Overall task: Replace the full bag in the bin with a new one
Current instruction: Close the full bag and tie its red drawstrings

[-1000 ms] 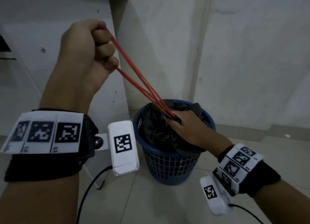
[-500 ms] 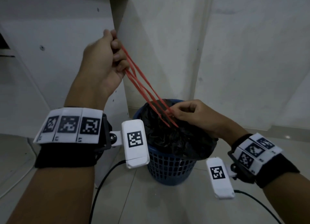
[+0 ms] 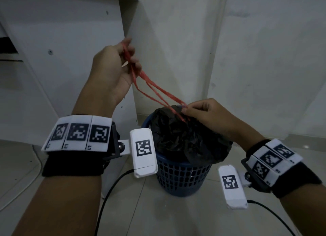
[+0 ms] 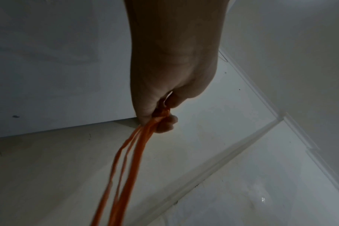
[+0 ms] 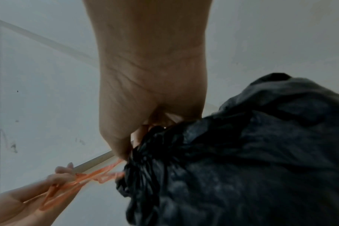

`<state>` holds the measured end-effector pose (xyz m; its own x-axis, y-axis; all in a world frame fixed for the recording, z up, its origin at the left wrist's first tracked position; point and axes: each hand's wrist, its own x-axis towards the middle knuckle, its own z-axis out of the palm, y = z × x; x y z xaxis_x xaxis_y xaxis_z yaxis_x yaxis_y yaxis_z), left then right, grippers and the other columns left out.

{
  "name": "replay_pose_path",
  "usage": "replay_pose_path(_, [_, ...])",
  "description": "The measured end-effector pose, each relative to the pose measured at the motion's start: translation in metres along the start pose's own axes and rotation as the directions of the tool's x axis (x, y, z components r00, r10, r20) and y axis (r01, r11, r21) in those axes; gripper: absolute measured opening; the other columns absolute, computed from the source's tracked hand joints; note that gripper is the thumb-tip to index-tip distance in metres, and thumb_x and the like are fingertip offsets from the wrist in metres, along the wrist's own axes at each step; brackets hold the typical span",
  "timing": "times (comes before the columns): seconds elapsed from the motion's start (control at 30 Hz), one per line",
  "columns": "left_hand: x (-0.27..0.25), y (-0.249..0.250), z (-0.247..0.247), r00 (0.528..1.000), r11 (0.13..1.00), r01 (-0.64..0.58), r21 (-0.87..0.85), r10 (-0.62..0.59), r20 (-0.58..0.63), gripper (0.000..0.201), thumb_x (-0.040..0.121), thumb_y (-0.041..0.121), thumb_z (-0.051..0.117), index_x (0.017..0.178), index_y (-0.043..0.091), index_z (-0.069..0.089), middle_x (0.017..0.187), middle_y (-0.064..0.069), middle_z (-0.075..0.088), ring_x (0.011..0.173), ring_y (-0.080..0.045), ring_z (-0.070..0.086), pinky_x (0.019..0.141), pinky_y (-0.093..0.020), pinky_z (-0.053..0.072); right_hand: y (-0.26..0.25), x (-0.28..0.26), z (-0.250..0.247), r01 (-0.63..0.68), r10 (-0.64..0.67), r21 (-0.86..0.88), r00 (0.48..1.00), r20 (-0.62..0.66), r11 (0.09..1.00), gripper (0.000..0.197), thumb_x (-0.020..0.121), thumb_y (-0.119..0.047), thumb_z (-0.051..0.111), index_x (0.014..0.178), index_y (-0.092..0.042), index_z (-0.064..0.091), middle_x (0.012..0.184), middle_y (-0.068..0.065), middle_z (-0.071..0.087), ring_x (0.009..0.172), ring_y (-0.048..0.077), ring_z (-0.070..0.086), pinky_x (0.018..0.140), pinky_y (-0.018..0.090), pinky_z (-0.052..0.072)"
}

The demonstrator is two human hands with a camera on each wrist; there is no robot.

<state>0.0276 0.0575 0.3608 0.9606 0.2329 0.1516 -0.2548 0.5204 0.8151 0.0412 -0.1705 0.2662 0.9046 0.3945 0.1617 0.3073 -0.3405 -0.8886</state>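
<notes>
Two bare hands work the red drawstrings (image 3: 155,92) of a black bin bag (image 3: 187,140) seated in a blue mesh wastebasket (image 3: 181,179), which stands on the tiled floor (image 3: 158,216) close to the corner where two pale walls meet. Raised above and to the left of the basket, the left hand (image 3: 112,71) has its fingers curled around the strings' upper ends; the left wrist view shows several orange-red strands (image 4: 126,168) bunched in that grip and trailing down out of frame. Lower down, the right hand (image 3: 208,115) pinches the gathered neck of the bag between thumb and fingertips, right where the strings enter the plastic. From the right wrist camera the bag's puckered mouth (image 5: 145,152) sits directly under that hand, with the strands (image 5: 91,175) running off toward the left hand (image 5: 54,182). Between the two hands the strings sag slightly in loose loops. Bulging black plastic rises above the basket's rim and drapes over its near right edge. Beside the basket, to its left, stands a white cabinet panel (image 3: 67,59).
</notes>
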Motion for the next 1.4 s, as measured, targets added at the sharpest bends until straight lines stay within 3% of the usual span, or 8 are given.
replay_pose_path(0.2, [0.000,-0.008,-0.012,1.000,0.826,0.009,0.563,-0.019,0.012,0.021,0.099,0.006,0.058,0.113,-0.007,0.064,0.094,-0.011,0.070,0.065,-0.008,0.070,0.064,-0.020,0.059,-0.001,0.010,-0.006,0.072,-0.049,0.074,0.959,-0.280,0.995,0.029,0.102,-0.027,0.052,0.082,-0.010,0.066,0.073,-0.002,0.067,0.068,0.008,0.062,0.066,0.016,0.048])
replay_pose_path(0.33, [0.001,-0.017,-0.020,0.999,0.710,0.019,0.704,0.009,-0.036,0.032,0.093,0.007,0.067,0.116,-0.013,0.062,0.091,-0.018,0.071,0.063,-0.011,0.071,0.057,-0.019,0.059,-0.012,0.011,-0.012,0.118,0.028,0.380,0.934,-0.357,0.917,0.025,0.103,-0.021,0.048,0.093,-0.001,0.060,0.084,0.016,0.072,0.078,0.026,0.074,0.072,0.034,0.059])
replay_pose_path(0.57, [0.005,-0.035,-0.018,0.991,0.314,0.130,0.940,-0.045,-0.122,0.074,0.095,0.065,0.046,0.085,-0.003,0.074,0.069,-0.008,0.076,0.066,-0.019,0.074,0.067,-0.033,0.062,-0.015,0.014,-0.012,0.093,0.051,0.315,0.906,-0.420,0.944,0.023,0.099,-0.028,0.049,0.091,-0.008,0.058,0.087,0.022,0.072,0.084,0.039,0.072,0.083,0.052,0.059])
replay_pose_path(0.73, [-0.018,-0.053,0.014,0.957,0.431,0.086,0.898,-0.286,0.046,0.085,0.089,0.081,0.028,0.085,0.012,0.079,0.076,0.001,0.078,0.070,-0.013,0.071,0.066,-0.028,0.056,-0.013,0.018,-0.005,0.082,0.039,0.247,0.892,-0.451,0.966,0.034,0.094,-0.048,0.053,0.093,-0.016,0.062,0.094,0.023,0.072,0.086,0.038,0.071,0.087,0.057,0.055])
replay_pose_path(1.0, [-0.014,-0.098,0.023,0.990,0.563,-0.140,0.815,0.061,0.128,0.036,0.079,0.061,0.069,0.084,0.027,0.081,0.072,0.008,0.076,0.073,-0.013,0.073,0.079,-0.040,0.062,-0.013,0.020,0.002,0.145,0.026,0.375,0.910,-0.414,0.916,0.031,0.102,-0.027,0.055,0.102,0.001,0.067,0.089,0.011,0.071,0.080,0.020,0.068,0.080,0.036,0.057])
replay_pose_path(1.2, [-0.010,-0.093,0.025,0.997,0.830,0.051,0.555,-0.070,0.014,0.021,0.093,0.034,0.063,0.096,0.019,0.077,0.089,0.001,0.078,0.076,-0.014,0.069,0.082,-0.037,0.062,-0.012,0.018,-0.003,0.149,0.141,0.606,0.904,-0.404,0.781,0.023,0.098,-0.022,0.062,0.088,-0.004,0.071,0.085,0.012,0.071,0.067,0.019,0.069,0.065,0.029,0.057])
replay_pose_path(1.3, [-0.014,-0.087,0.023,0.970,0.768,0.155,0.621,-0.239,0.052,0.047,0.087,0.061,0.061,0.093,0.018,0.077,0.080,0.005,0.075,0.071,-0.012,0.070,0.080,-0.033,0.060,-0.011,0.018,-0.003,0.165,0.109,0.598,0.913,-0.394,0.784,0.020,0.096,-0.019,0.063,0.088,-0.005,0.075,0.093,0.010,0.074,0.081,0.020,0.072,0.074,0.031,0.058])
replay_pose_path(1.4, [-0.017,-0.092,0.023,0.978,0.714,0.010,0.700,-0.151,0.141,0.041,0.078,0.057,0.076,0.087,0.017,0.080,0.082,0.003,0.077,0.078,-0.018,0.074,0.084,-0.037,0.059,-0.011,0.019,-0.003,0.165,0.085,0.554,0.914,-0.397,0.816,0.017,0.096,-0.018,0.064,0.095,-0.006,0.076,0.094,0.007,0.077,0.085,0.019,0.073,0.078,0.029,0.058])
